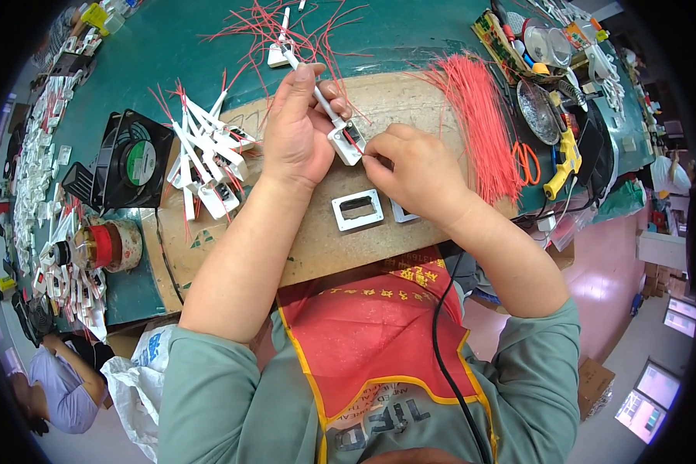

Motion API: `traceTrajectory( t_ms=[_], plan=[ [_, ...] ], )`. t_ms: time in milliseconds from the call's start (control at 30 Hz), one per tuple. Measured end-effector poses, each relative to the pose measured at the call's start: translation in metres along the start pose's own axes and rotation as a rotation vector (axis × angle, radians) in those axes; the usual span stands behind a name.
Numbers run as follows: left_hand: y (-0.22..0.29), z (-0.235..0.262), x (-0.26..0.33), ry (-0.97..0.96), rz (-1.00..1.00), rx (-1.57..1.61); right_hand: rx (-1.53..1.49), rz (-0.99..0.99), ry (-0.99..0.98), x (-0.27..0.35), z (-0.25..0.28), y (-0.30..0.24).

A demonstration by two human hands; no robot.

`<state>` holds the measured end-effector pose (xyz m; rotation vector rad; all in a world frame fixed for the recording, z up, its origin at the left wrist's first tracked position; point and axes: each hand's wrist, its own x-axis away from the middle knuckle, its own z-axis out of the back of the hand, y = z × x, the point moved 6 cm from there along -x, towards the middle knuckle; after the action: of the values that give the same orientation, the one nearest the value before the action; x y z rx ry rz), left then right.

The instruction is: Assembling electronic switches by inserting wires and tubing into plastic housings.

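My left hand (pixel 298 147) is closed around the slim stem of a white plastic housing (pixel 346 155), which tilts up and away to the left. Dark and red parts show inside the housing's open face. My right hand (pixel 417 170) pinches a thin red wire at the housing's right edge; its fingertips partly hide the wire. On the board below lies a white rectangular frame (pixel 363 223) with a dark opening. A second white frame (pixel 400 213) is half covered by my right hand. Beyond my left hand, another stemmed white housing (pixel 278 56) rests among loose red wires.
A brown board (pixel 251 259) covers the near green table. Wired white housings (pixel 209 147) are heaped left, beside a black fan (pixel 131 162) and a jar (pixel 130 246). Rightward lie a red wire bundle (pixel 479 116), orange-handled scissors (pixel 527 162) and a yellow glue gun (pixel 567 158). A person (pixel 66 390) sits lower left.
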<state>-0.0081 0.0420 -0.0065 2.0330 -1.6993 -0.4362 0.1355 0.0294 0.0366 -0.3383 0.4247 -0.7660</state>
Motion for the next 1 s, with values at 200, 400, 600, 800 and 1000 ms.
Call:
traceTrajectory(
  t_ms=[200,400,600,800,1000],
  plan=[
    [0.001,0.002,-0.001,0.005,-0.021,0.077,0.03,0.077,0.033,0.0,-0.001,-0.001],
    [0.002,0.005,-0.002,0.032,-0.004,0.064,0.037,0.136,0.01,0.005,0.01,-0.008],
    [0.001,0.011,-0.003,0.062,0.022,0.167,-0.222,-0.156,-0.065,-0.006,0.024,0.001],
    [-0.003,0.006,-0.004,0.02,0.062,0.228,-0.648,-0.391,-0.135,-0.006,0.009,0.025],
    [0.001,0.009,-0.004,0.024,0.019,0.144,-0.617,-0.338,-0.048,-0.007,0.01,0.018]
  ],
)
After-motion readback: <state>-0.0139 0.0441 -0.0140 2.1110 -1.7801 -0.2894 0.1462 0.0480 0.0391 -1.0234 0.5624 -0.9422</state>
